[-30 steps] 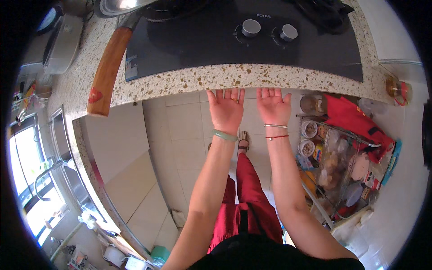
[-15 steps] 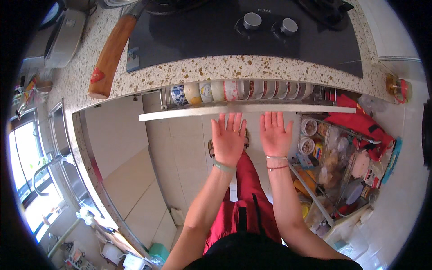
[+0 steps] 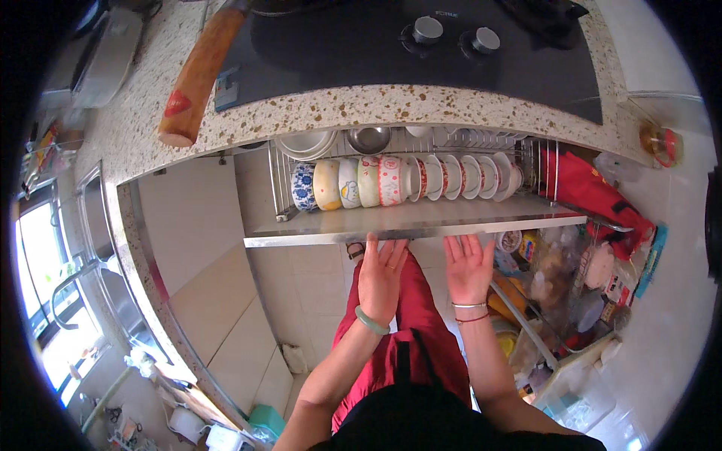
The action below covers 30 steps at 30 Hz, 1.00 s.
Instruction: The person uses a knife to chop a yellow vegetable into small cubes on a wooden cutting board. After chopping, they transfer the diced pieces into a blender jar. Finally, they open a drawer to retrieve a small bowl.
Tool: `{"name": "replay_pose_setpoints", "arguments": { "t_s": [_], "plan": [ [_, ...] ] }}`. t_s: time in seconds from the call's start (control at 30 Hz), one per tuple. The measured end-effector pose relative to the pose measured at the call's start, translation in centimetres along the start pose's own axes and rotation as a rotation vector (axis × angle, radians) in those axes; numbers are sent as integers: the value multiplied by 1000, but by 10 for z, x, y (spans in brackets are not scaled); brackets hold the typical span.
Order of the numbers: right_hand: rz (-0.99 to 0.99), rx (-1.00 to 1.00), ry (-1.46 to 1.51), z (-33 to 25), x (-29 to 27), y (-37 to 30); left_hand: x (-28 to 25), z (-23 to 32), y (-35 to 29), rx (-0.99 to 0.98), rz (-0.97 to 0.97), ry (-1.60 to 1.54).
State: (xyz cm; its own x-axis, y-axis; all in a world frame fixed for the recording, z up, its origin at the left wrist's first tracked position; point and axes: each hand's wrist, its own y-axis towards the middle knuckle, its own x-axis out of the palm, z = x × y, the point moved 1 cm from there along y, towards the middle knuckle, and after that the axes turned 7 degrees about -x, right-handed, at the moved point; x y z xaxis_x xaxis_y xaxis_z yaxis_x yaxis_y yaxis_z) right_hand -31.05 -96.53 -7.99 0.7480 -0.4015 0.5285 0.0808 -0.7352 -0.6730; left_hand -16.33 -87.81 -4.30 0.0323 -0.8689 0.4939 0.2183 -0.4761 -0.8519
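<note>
A pull-out drawer with a steel front panel (image 3: 421,225) stands open under the speckled stone counter (image 3: 391,109). Inside, a wire rack (image 3: 280,188) holds a row of bowls on edge (image 3: 380,180), several patterned, the rest white. More metal and white bowls (image 3: 368,139) lie further back. My left hand (image 3: 381,278), with a green bangle on the wrist, has its fingertips up under the drawer front. My right hand (image 3: 468,267), with thin bracelets, is flat with fingers at the same edge. Neither hand holds a loose thing.
A black cooktop with two knobs (image 3: 451,34) sits on the counter. A wooden pan handle (image 3: 195,75) sticks out over the counter edge at left. A wire shelf cart with packets and a red bag (image 3: 594,255) stands at right. A sink (image 3: 98,248) is at left.
The drawer has slid out from shut to wide open, baring the rack of bowls. Both hands have drawn back toward me with the drawer front.
</note>
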Motion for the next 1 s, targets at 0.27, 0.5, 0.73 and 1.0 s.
{"name": "replay_pose_setpoints", "arguments": {
  "t_s": [0.27,0.5,0.73,1.0],
  "plan": [
    [10,251,-311,-10,15,-8,19,-9,-18,-242,-178,67],
    [-243,141,-974,-47,56,-15,42,9,-11,-496,-263,83],
    [-258,-440,-1229,-71,79,84,97,-1,45,-357,-201,152],
    [5,-428,-1623,-121,-54,258,155,-100,116,-436,-113,200]
  ]
}}
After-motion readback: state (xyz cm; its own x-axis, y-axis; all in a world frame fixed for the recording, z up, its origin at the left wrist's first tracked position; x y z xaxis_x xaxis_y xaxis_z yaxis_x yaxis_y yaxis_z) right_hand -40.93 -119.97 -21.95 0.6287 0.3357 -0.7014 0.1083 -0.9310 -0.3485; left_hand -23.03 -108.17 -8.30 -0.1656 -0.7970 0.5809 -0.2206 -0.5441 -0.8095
